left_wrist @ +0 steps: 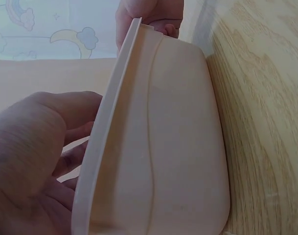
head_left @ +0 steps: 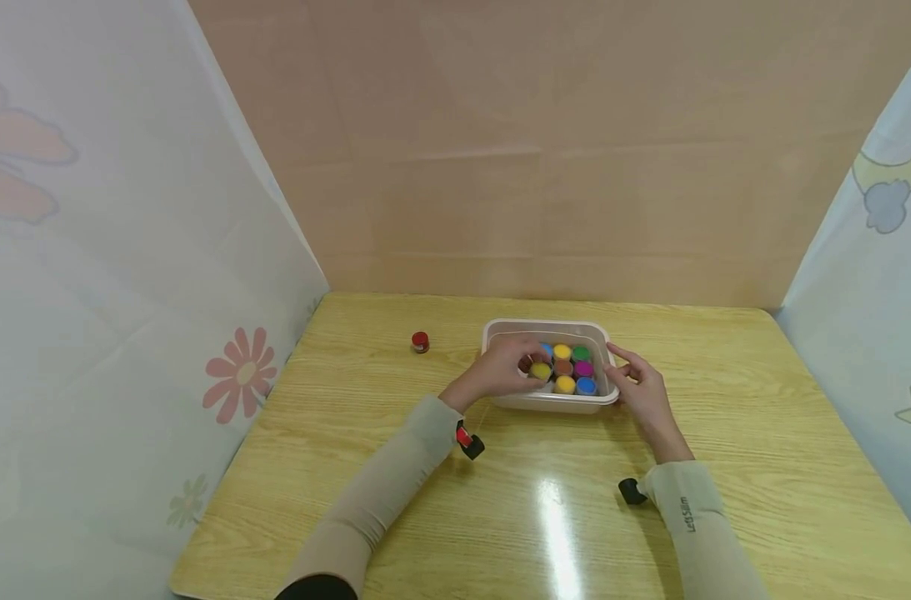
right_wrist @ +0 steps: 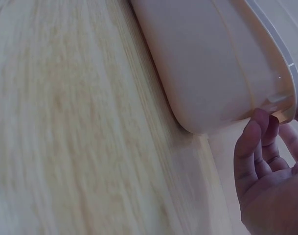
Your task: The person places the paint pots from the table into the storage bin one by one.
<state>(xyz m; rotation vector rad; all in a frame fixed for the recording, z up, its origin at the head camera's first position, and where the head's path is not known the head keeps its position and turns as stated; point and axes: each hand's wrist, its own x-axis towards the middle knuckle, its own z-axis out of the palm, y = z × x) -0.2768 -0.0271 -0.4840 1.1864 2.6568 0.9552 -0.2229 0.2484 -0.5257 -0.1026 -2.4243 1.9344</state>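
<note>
A pale pink plastic tub (head_left: 548, 402) stands on the table with several small round jars inside, their lids yellow, blue, green, brown and purple. Over its left side reaches my left hand (head_left: 506, 367), whose thumb and fingers pinch a small jar with a dull yellow lid (head_left: 541, 371). In the left wrist view the tub wall (left_wrist: 183, 132) hides those fingertips. At the opposite end my right hand (head_left: 641, 390) grips the tub's rim, the thumb above it. Curled fingers (right_wrist: 246, 152) touch the outside of the wall in the right wrist view.
A small jar with a red lid (head_left: 421, 342) stands alone on the wooden table (head_left: 365, 367), left of the tub. A brown sheet (head_left: 545, 183) hangs behind the table. Patterned white sheets (head_left: 125, 250) flank both sides.
</note>
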